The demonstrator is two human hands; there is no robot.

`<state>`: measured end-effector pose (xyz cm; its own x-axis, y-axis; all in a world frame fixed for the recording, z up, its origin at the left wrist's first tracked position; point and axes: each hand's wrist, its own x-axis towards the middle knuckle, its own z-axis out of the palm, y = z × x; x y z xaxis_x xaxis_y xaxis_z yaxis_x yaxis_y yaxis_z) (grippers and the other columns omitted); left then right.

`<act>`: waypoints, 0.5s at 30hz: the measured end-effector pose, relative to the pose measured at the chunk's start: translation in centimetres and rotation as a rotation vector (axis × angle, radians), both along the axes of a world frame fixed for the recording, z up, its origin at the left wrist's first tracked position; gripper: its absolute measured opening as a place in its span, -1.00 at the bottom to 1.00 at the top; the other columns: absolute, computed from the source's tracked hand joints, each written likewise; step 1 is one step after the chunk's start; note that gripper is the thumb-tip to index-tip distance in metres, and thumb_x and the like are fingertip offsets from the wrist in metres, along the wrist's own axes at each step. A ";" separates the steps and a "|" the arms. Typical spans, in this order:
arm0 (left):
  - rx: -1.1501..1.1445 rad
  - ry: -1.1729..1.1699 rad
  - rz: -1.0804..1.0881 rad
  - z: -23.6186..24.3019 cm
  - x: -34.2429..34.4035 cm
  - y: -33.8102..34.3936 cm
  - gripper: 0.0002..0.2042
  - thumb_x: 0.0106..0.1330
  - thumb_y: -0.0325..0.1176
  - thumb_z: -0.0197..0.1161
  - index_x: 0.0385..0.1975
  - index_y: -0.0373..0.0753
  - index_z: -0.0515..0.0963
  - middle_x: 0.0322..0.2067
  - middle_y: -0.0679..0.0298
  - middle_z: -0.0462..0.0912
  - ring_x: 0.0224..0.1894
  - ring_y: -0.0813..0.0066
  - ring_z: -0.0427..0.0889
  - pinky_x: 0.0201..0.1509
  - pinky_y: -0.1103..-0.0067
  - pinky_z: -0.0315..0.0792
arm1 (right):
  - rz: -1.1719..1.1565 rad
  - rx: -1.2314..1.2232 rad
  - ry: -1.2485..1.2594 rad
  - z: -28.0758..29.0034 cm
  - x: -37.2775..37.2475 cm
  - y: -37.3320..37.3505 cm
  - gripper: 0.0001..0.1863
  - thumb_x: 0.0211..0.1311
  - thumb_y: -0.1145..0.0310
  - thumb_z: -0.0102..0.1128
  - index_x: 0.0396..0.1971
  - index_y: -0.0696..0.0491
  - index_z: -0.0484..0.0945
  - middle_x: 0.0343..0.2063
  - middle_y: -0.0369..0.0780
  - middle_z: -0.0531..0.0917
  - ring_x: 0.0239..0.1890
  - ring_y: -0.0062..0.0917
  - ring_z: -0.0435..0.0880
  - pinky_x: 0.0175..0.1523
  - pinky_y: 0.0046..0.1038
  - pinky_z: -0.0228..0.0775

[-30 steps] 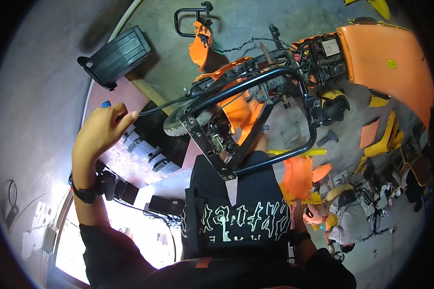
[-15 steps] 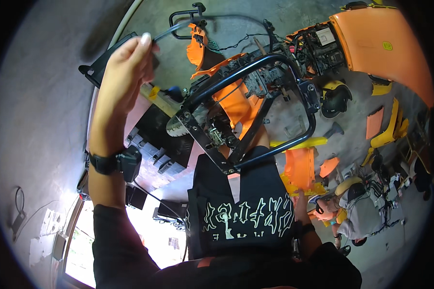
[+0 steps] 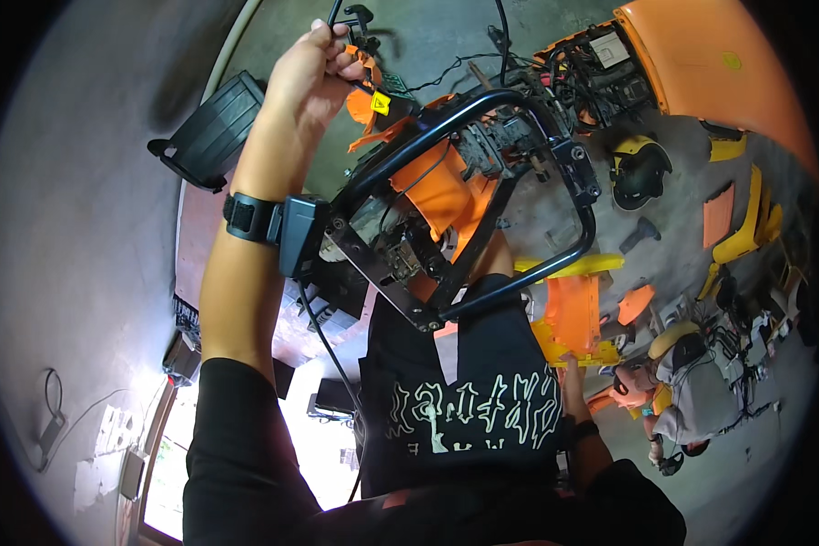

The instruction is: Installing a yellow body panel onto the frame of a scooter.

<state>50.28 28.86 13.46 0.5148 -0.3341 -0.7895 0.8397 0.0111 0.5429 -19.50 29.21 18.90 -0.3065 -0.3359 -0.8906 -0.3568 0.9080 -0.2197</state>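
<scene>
A thin black cable [image 3: 337,11] runs up near the top edge of the view, and the left hand [image 3: 311,77] is raised to it, fingers [image 3: 344,64] curled tight around the cable in a closed fist. A black band carrying a small black box [image 3: 287,227] is strapped around the left wrist. Just right of the fist hang torn orange plastic scraps with a small yellow tag [image 3: 379,103]. Below and to the right sits a black tubular metal frame [image 3: 519,182], bent into a loop, with an orange plastic body panel [image 3: 441,191] and tangled wiring inside it. The right hand is hidden behind the frame and the person's black printed shirt [image 3: 469,409], so I cannot tell whether its fingers are open or closed. A dark ribbed rectangular case [image 3: 214,132] lies on the concrete floor [image 3: 446,36] to the left of the forearm. A large curved orange shell [image 3: 710,64] lies at upper right, with yellow and orange plastic pieces [image 3: 737,227] scattered further right.
</scene>
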 end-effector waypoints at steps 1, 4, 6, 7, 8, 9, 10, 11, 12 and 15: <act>-0.002 0.003 -0.006 -0.5 -0.3 -0.1 -0.75 0.55 -0.27 -0.12 -0.20 -0.36 0.35 -0.58 0.44 0.16 -0.58 0.65 0.09 -0.48 0.62 0.17 | -0.006 -0.002 0.003 -0.2 -0.7 0.2 -0.44 0.08 0.44 0.19 0.15 0.08 0.31 0.08 -0.20 0.48 0.15 -0.44 0.48 0.30 -0.38 0.26; -0.044 0.371 0.018 -2.2 -0.9 0.8 -0.76 0.56 -0.26 -0.16 -0.26 -0.32 0.31 -0.54 0.39 0.21 -0.54 0.63 0.16 -0.43 0.62 0.28 | 0.005 0.001 -0.041 -0.9 -1.7 0.7 -0.45 0.12 0.43 0.17 0.16 0.09 0.31 0.09 -0.20 0.48 0.14 -0.43 0.49 0.30 -0.38 0.25; -0.046 0.531 0.025 -1.9 -2.0 1.5 -0.78 0.56 -0.32 -0.21 -0.23 -0.35 0.30 -0.45 0.29 0.28 -0.47 0.55 0.31 -0.27 0.46 0.51 | 0.007 0.023 0.012 -0.8 -0.8 0.6 -0.45 0.14 0.43 0.16 0.18 0.10 0.31 0.08 -0.20 0.50 0.13 -0.43 0.50 0.28 -0.39 0.27; 0.067 0.526 -0.022 -0.4 -3.2 0.9 -0.78 0.56 -0.35 -0.23 -0.21 -0.37 0.30 -0.42 0.26 0.30 -0.44 0.52 0.35 -0.20 0.40 0.58 | 0.001 0.019 0.019 -0.9 -1.3 0.8 -0.45 0.14 0.43 0.16 0.18 0.10 0.31 0.08 -0.20 0.50 0.13 -0.43 0.50 0.28 -0.39 0.27; 0.099 0.457 -0.133 -0.5 -3.7 1.5 -0.84 0.51 -0.45 -0.17 -0.12 -0.41 0.31 -0.35 0.21 0.38 -0.35 0.44 0.49 -0.07 0.35 0.61 | -0.009 0.026 0.035 -1.1 -1.8 1.0 -0.44 0.14 0.43 0.16 0.18 0.10 0.32 0.08 -0.21 0.50 0.13 -0.43 0.50 0.28 -0.40 0.27; 0.102 0.454 -0.135 0.3 -4.1 1.8 -0.84 0.51 -0.45 -0.17 -0.12 -0.41 0.31 -0.35 0.21 0.38 -0.35 0.44 0.49 -0.07 0.35 0.61 | -0.016 0.038 0.042 -1.4 -2.1 1.1 -0.44 0.14 0.43 0.16 0.19 0.11 0.32 0.08 -0.21 0.51 0.13 -0.43 0.50 0.28 -0.41 0.27; 0.177 0.362 -0.223 1.2 -4.5 2.0 -0.84 0.46 -0.49 -0.13 -0.07 -0.42 0.31 -0.32 0.19 0.41 -0.32 0.43 0.52 -0.08 0.39 0.61 | -0.020 0.038 0.042 -1.5 -2.3 1.2 -0.44 0.14 0.43 0.16 0.19 0.11 0.32 0.08 -0.21 0.51 0.13 -0.43 0.50 0.28 -0.41 0.27; 0.251 0.268 -0.311 1.9 -4.9 2.3 -0.80 0.42 -0.54 -0.08 -0.02 -0.43 0.31 -0.29 0.16 0.44 -0.28 0.41 0.56 -0.09 0.43 0.61 | -0.008 0.036 -0.010 -1.5 -2.5 1.2 -0.43 0.15 0.42 0.16 0.20 0.11 0.31 0.08 -0.22 0.51 0.13 -0.44 0.50 0.27 -0.41 0.27; 0.251 0.193 -0.431 2.4 -5.0 3.1 -0.71 0.35 -0.59 -0.04 0.06 -0.40 0.31 -0.20 0.12 0.47 -0.25 0.36 0.62 -0.14 0.50 0.59 | 0.005 0.034 -0.062 -1.7 -2.9 1.3 -0.43 0.15 0.41 0.17 0.21 0.11 0.31 0.08 -0.22 0.51 0.13 -0.44 0.50 0.27 -0.41 0.28; 0.410 -0.071 -0.609 3.8 -6.5 3.3 -0.62 0.42 -0.44 0.00 0.22 -0.24 0.23 -0.13 0.10 0.46 -0.36 0.32 0.67 -0.28 0.50 0.55 | 0.016 0.026 -0.015 -2.4 -3.5 1.5 -0.44 0.16 0.39 0.17 0.19 0.11 0.32 0.07 -0.23 0.51 0.10 -0.45 0.51 0.22 -0.43 0.31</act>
<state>43.77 32.19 17.27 0.3869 -0.2620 -0.8841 0.5948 -0.6617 0.4564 -23.01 30.73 16.51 -0.2882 -0.3176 -0.9034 -0.3681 0.9076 -0.2017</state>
